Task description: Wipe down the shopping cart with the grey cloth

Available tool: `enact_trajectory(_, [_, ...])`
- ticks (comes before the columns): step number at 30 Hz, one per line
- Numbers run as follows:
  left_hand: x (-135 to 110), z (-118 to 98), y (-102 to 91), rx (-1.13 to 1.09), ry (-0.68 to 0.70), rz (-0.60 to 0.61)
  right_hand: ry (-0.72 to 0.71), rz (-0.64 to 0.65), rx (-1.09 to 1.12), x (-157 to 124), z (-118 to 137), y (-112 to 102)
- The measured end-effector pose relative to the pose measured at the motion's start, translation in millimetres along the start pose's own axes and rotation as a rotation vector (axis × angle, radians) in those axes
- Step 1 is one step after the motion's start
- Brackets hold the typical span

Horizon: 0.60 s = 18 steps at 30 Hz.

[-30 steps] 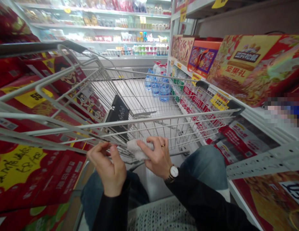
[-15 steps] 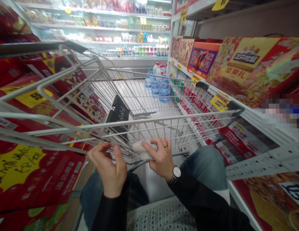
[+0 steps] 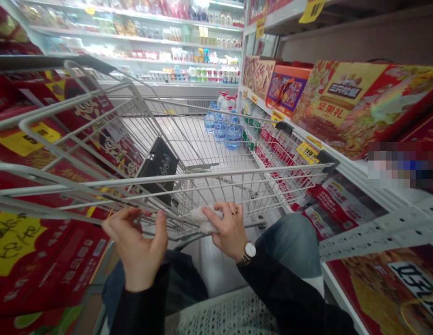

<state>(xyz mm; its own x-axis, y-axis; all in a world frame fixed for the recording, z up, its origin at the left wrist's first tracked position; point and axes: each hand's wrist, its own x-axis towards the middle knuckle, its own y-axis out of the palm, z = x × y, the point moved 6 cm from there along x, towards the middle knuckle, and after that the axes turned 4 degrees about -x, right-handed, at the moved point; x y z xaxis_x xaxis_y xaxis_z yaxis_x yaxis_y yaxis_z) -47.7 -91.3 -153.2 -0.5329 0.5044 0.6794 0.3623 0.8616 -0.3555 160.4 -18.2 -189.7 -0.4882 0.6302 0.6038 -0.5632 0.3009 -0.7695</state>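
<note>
White cloth (image 3: pixel 198 215) is bunched under the fingers of the right hand (image 3: pixel 228 228), which presses it to the wires of a shopping cart (image 3: pixel 216 174) at the near, lower side. The left hand (image 3: pixel 137 246) is half curled, thumb apart from the fingers, beside the cart's low left bars; whether it grips one, I cannot tell. A watch (image 3: pixel 250 250) sits on the right wrist.

On the right shelf, a red and gold gift box (image 3: pixel 345 97) reads 三只松鼠 and, below that, 坚果礼. A yellow price tag (image 3: pixel 309 151) near it shows "10"; the small print is blurred. Near left, a yellow sign (image 3: pixel 14 242) on red cartons (image 3: pixel 63 263) carries black handwriting, with "68/" legible. The cart's black panel (image 3: pixel 158 170) bears pale looped lines. Far off, on the floor, stand blue water jugs (image 3: pixel 233 132).
</note>
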Motion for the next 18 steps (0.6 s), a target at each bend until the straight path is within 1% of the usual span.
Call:
enact_trajectory(2, [0,2,0.0,0.008,0.021,-0.011,-0.014,-0.001,0.003,10,6,-10])
enact_trajectory(5, [0,5,-0.2,-0.002,0.027,-0.041,-0.044,-0.08,0.006,30,17,-35])
enact_trajectory(7, [0,6,0.2,-0.017,0.02,-0.056,-0.05,-0.127,0.005,36,19,-42])
enact_trajectory(9, [-1,6,1.1,-0.029,0.022,-0.065,-0.046,-0.13,0.002,30,15,-36])
enact_trajectory(12, [-3,7,3.1,-0.03,0.024,-0.067,-0.039,-0.092,-0.007,8,4,-9])
enact_trajectory(14, [-4,8,4.7,-0.022,0.026,-0.065,-0.04,-0.089,-0.017,-5,-2,4])
enact_trajectory(16, [-5,8,5.9,-0.022,0.03,-0.068,-0.045,-0.092,-0.03,-8,-3,6])
enact_trajectory(18, [-5,8,6.7,-0.021,0.036,-0.071,-0.06,-0.113,-0.041,0,2,-4])
